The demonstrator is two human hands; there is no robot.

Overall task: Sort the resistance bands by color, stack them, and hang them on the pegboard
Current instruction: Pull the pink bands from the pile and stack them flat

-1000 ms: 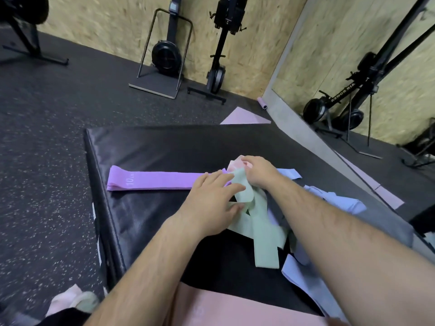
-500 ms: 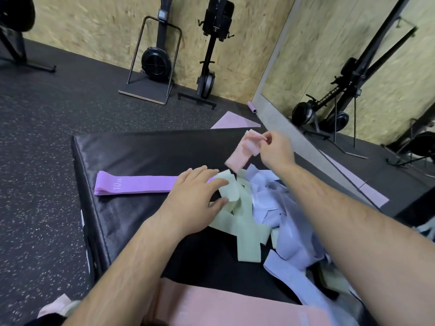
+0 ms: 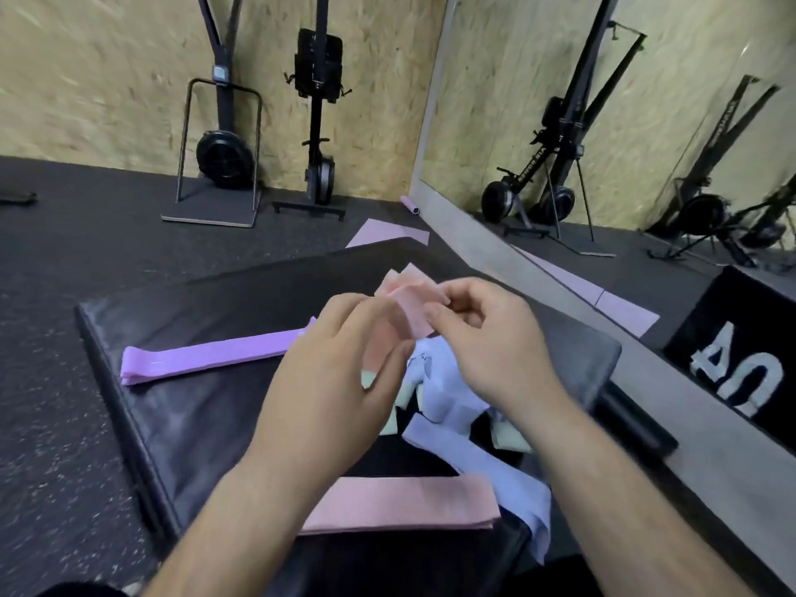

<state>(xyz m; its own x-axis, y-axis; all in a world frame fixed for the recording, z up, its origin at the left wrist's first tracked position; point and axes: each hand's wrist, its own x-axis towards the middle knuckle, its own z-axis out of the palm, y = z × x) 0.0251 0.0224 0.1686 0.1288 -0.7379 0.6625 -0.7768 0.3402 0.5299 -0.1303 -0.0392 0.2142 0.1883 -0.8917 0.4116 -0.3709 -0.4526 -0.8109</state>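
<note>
Both my hands hold a crumpled pink band (image 3: 411,301) above the black padded box (image 3: 181,407). My right hand (image 3: 491,338) pinches its upper part and my left hand (image 3: 340,381) grips its lower part. A purple stack of bands (image 3: 206,357) lies flat on the box to the left. Near the front edge lies a flat pink stack (image 3: 400,504). Under my hands sits a loose heap of light blue bands (image 3: 448,389) and pale green bands (image 3: 390,420), partly hidden. No pegboard is in view.
Dark rubber floor (image 3: 64,338) surrounds the box. Exercise machines (image 3: 226,152) stand against the chipboard wall at the back. A pink mat (image 3: 387,232) lies on the floor behind the box. A mirror (image 3: 646,122) runs along the right side.
My right hand has pulled the pink band out of the heap and lifted it. My left hand has left the green bands and taken hold of the pink band too.
</note>
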